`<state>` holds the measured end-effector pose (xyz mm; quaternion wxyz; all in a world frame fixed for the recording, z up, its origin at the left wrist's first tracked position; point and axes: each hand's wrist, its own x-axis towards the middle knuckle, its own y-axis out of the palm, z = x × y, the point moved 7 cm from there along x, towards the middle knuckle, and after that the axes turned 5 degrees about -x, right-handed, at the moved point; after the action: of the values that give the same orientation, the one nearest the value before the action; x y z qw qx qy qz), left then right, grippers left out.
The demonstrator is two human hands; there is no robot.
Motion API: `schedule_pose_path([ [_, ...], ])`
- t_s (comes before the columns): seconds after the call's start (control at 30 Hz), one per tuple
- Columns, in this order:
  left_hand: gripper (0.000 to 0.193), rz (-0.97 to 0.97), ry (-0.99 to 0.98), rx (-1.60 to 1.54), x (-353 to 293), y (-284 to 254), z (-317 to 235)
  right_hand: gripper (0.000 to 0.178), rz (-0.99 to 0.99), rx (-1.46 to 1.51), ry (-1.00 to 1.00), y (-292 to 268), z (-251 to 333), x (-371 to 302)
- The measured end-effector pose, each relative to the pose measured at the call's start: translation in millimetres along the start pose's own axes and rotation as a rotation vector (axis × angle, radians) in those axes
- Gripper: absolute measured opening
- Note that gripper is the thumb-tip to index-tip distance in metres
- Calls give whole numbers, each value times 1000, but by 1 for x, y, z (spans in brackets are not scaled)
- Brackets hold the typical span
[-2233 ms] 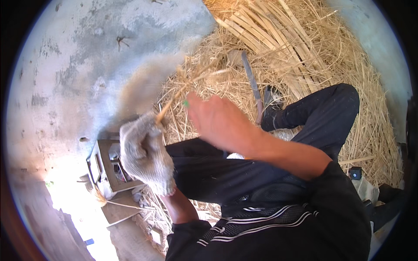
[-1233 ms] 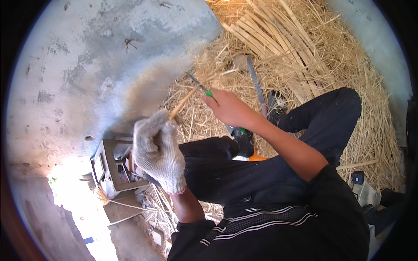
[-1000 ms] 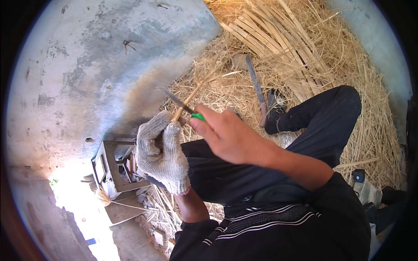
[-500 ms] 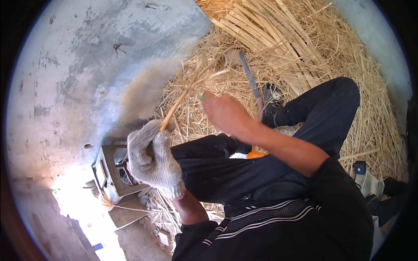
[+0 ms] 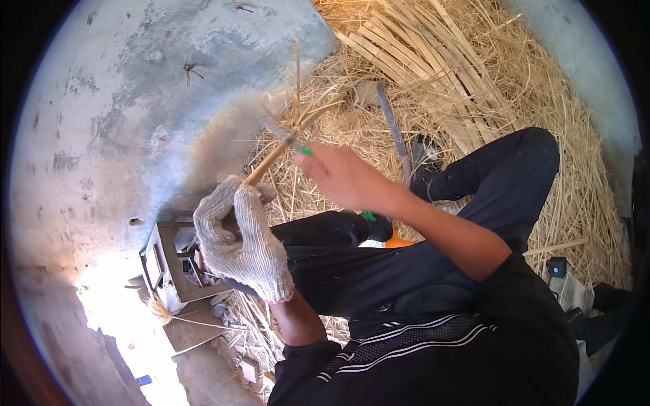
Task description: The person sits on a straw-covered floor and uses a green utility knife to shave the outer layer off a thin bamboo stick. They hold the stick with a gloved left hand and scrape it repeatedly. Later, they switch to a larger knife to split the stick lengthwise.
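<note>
In my left hand, which wears a grey knitted glove, a pale bamboo stick is gripped. It slants up and away, and its far end splays into several thin slivers. My bare right hand is closed round a green-handled knife; bits of green show at both sides of the fist. The knife's blade, somewhat blurred, crosses the stick just below the splayed end. The fist covers most of the handle.
Straw-like shavings cover the floor. A bundle of split bamboo strips lies at the far right, near a long machete-like blade. A grey wall rises at left, above a small wooden stool or frame. Something orange sits by my legs.
My right hand has moved left toward the stick, and the knife now meets it. The slivers at the stick's end stand more spread. My left hand keeps its grip.
</note>
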<state>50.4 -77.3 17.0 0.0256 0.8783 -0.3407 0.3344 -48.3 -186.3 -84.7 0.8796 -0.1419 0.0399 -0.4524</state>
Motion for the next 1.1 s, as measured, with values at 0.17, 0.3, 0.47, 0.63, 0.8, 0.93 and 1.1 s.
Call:
schedule_pose_path([
  [0.17, 8, 6, 97, 41, -7, 7, -6, 26, -141, -225, -127, 4, 17, -22],
  [0.3, 8, -53, 1, -44, 0, 4, 0, 21, -346, -461, -237, 5, 28, -22],
  [0.47, 8, 4, 64, -5, 2, -2, -4, 17, -178, -348, -188, 3, 46, -21],
  [0.63, 11, 22, 69, 37, 2, -2, -5, 19, -198, -363, -203, -1, 38, -18],
  [0.8, 11, 34, 21, 48, 1, -2, -5, 20, -194, -482, -133, 5, 7, -13],
  [0.93, 12, 22, 9, 16, 1, -4, -6, 21, -217, -541, -167, 2, 0, -11],
  [1.1, 13, 8, -67, -47, 0, -8, 5, 21, -197, -261, -259, 4, 56, -40],
])
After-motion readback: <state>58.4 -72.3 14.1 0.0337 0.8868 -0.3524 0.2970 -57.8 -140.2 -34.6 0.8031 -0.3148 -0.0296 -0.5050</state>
